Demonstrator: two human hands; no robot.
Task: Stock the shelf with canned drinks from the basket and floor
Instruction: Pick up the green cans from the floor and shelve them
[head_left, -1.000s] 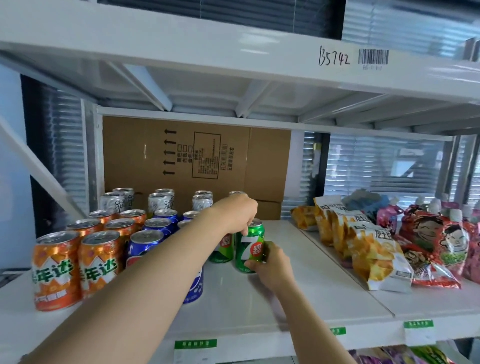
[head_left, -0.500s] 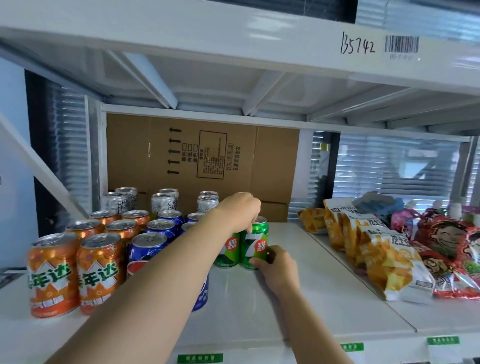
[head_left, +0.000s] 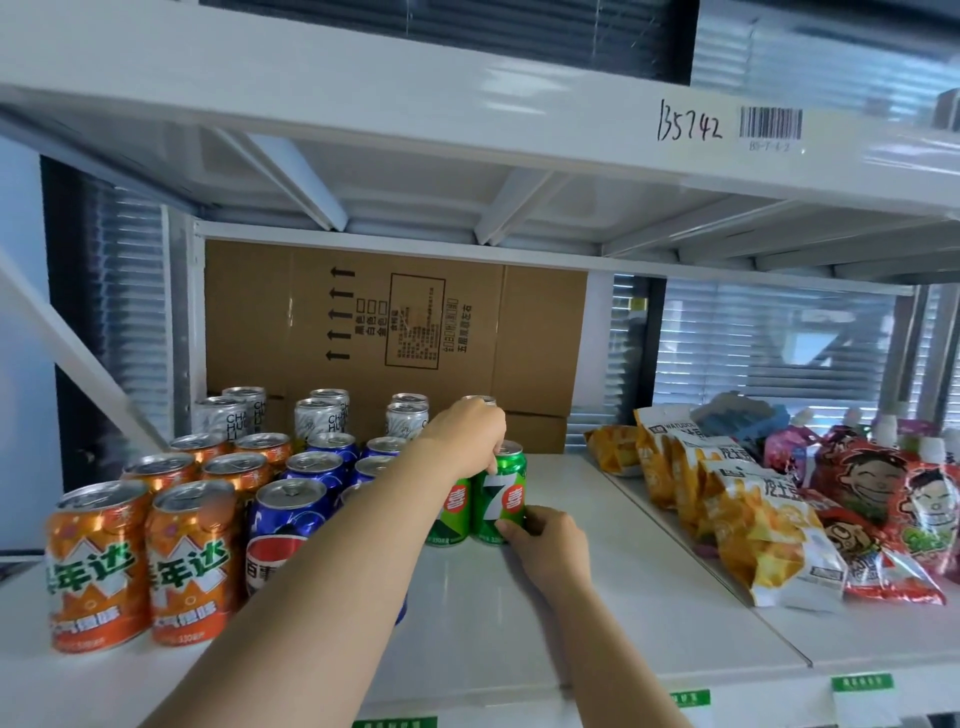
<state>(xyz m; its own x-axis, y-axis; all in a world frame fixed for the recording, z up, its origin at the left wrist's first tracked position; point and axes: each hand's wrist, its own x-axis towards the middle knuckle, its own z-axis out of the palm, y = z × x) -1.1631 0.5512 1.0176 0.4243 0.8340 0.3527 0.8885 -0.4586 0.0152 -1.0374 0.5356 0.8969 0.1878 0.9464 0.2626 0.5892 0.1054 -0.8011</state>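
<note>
Two green cans stand side by side on the white shelf (head_left: 597, 597). My left hand (head_left: 467, 436) reaches over the left green can (head_left: 449, 512), its fingers curled round the can tops. My right hand (head_left: 545, 540) grips the base of the right green can (head_left: 501, 493), thumb on its front. Left of them stand rows of orange cans (head_left: 98, 561), blue cans (head_left: 291, 514) and silver cans (head_left: 322, 415). My left forearm hides part of the blue row.
A brown cardboard box (head_left: 395, 327) fills the back of the shelf behind the cans. Snack bags (head_left: 769, 540) in yellow and red lie along the right side. The upper shelf edge (head_left: 467, 104) hangs low overhead, with a diagonal brace at the left.
Both hands pushed the two green cans a little further back on the shelf, next to the blue row. The grips look the same.
</note>
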